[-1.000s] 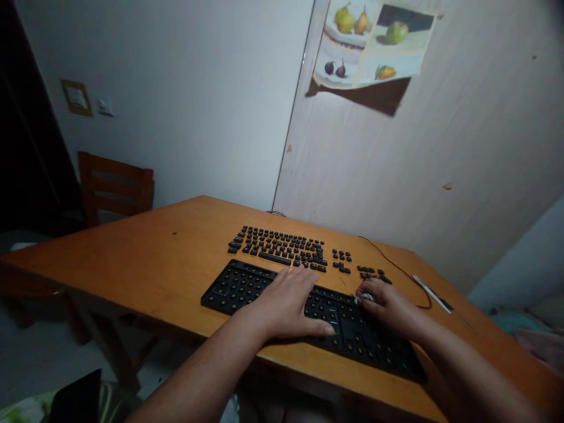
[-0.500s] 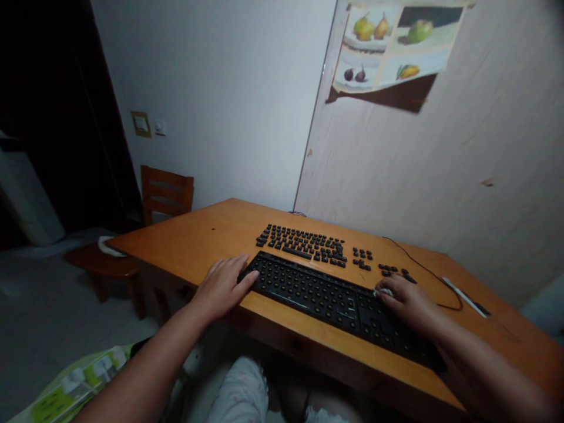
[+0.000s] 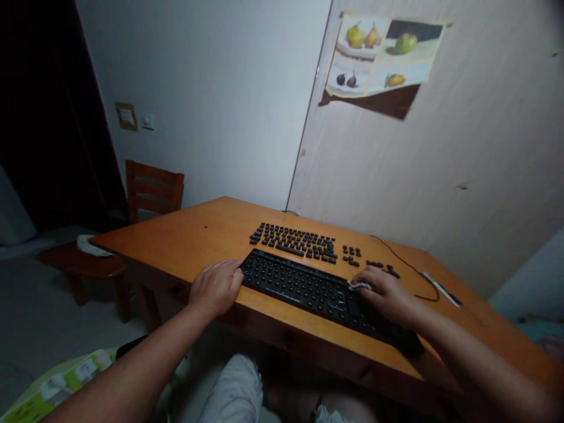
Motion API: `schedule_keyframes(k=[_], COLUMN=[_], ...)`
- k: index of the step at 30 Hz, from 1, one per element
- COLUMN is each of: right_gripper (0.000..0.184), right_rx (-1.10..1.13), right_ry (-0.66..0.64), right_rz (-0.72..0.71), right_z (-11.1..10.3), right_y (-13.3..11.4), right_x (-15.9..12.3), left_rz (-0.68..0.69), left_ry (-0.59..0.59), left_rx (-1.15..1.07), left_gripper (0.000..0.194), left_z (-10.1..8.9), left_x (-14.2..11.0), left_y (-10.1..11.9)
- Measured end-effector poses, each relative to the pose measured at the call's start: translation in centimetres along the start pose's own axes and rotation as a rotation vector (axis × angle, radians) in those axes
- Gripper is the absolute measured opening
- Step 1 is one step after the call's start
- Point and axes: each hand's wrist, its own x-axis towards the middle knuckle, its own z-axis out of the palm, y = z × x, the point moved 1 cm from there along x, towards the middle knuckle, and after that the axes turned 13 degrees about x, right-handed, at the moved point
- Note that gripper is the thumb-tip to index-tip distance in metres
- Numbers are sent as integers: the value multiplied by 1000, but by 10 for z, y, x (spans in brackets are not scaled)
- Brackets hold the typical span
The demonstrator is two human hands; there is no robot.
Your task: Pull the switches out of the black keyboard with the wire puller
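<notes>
one left hand, its fingers together and clamped on the left end of one black keyboard base near the table's front edge. beyond it lie three groups of loose keycaps (too small to count singly). one right hand, palm down, pinches one white cloth against the base.

No readable text, labels, brands, numbers or signs; wall poster shows only painted fruit pictures.
</notes>
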Motion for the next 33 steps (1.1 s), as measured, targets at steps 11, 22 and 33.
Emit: schedule_keyframes(k=[11,22,33], right_gripper=[18,18,16], right_rx=[-194,-164,-131], right_ry=[-221,-256,-277], right_rz=[-99,-239,-369], right_z=[11,24,56], right_y=[-36,-52,-81], right_x=[31,62,109], left_rz=[-7,-62,-74], left_ry=[-7,-59,-55], left_rx=[16,-3,-33], left_gripper=[48,46,45], left_z=[2,-1,-1], left_x=[2,2,0], left_y=[1,4,5])
